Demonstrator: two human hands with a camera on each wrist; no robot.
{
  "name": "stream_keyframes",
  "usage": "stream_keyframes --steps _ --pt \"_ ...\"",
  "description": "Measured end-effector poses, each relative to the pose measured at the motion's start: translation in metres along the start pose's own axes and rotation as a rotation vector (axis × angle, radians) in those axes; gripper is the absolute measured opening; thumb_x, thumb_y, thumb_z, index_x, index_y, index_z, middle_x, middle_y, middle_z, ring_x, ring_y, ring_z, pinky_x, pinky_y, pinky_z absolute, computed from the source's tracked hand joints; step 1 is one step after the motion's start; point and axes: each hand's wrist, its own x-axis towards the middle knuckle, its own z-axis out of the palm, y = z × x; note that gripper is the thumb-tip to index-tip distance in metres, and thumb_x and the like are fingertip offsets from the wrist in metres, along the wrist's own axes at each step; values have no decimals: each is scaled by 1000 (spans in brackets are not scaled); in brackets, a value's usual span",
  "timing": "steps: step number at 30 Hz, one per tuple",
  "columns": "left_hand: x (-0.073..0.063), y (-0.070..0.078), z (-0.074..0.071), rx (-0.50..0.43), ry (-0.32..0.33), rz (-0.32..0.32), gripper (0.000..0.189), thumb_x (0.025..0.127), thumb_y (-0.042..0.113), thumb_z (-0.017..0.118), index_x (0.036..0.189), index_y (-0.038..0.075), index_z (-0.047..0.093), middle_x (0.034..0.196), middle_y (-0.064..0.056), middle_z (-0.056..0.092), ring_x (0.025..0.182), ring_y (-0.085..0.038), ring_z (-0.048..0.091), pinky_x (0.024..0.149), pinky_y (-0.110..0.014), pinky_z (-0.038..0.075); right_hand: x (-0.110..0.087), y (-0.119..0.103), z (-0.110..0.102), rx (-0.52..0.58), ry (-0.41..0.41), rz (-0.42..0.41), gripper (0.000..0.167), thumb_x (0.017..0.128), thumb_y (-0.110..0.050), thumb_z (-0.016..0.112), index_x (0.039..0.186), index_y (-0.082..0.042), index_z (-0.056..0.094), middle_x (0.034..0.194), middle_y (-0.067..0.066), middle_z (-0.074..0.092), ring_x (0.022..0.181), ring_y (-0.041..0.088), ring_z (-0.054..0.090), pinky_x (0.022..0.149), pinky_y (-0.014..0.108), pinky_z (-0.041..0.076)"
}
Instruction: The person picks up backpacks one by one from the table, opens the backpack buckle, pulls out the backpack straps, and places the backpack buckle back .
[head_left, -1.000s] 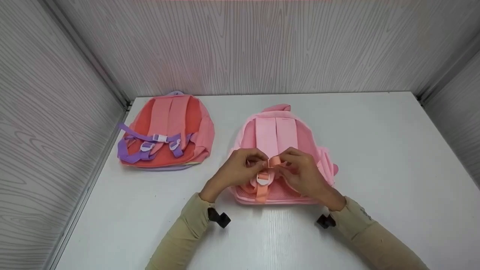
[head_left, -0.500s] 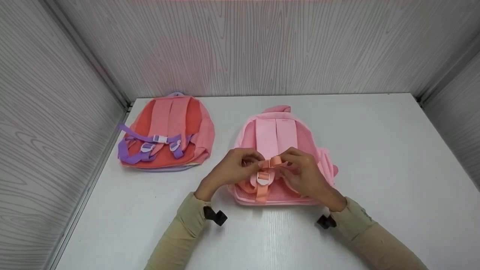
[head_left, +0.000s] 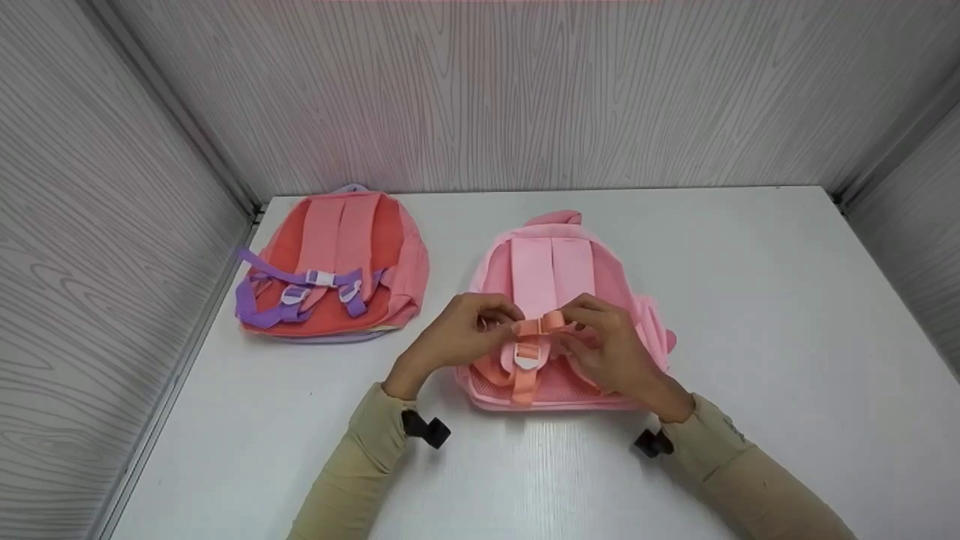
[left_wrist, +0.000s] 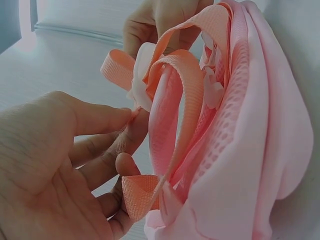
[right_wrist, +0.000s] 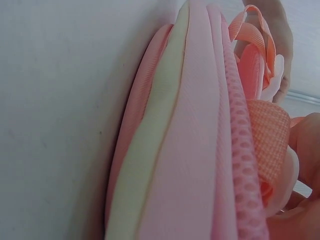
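Note:
A light pink backpack (head_left: 532, 271) lies with its shoulder-strap side up on the table. Over its lower middle, my left hand (head_left: 466, 335) pinches one end of an orange webbing strap (head_left: 529, 328) between thumb and fingers. To the right, my right hand (head_left: 611, 349) holds the looped part of the same strap at a small white buckle, which the left wrist view shows as a pale plastic piece (left_wrist: 144, 75). Below the hands, a second white buckle (head_left: 526, 357) carries a hanging orange strap end (head_left: 524, 388). My right fingertips are partly hidden in the right wrist view.
A coral backpack (head_left: 397, 232) with purple straps (head_left: 259, 311) and white buckles lies at the back left of the white table (head_left: 750, 300). Grey wood-grain panels (head_left: 525, 97) rise behind and at both sides.
My left hand has drawn slightly leftward, and more of the orange strap shows between the hands. The right hand and both backpacks have stayed nearly in place.

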Motion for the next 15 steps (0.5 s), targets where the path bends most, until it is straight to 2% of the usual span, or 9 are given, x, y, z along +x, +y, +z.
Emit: stream_keyframes --steps 15 --pt "1 1 7 -7 24 6 14 102 12 69 112 10 78 103 -4 76 91 -15 64 82 -30 52 0 0 1 -2 0 -21 17 89 -2 85 106 -6 80 99 4 72 91 18 69 77 37 64"
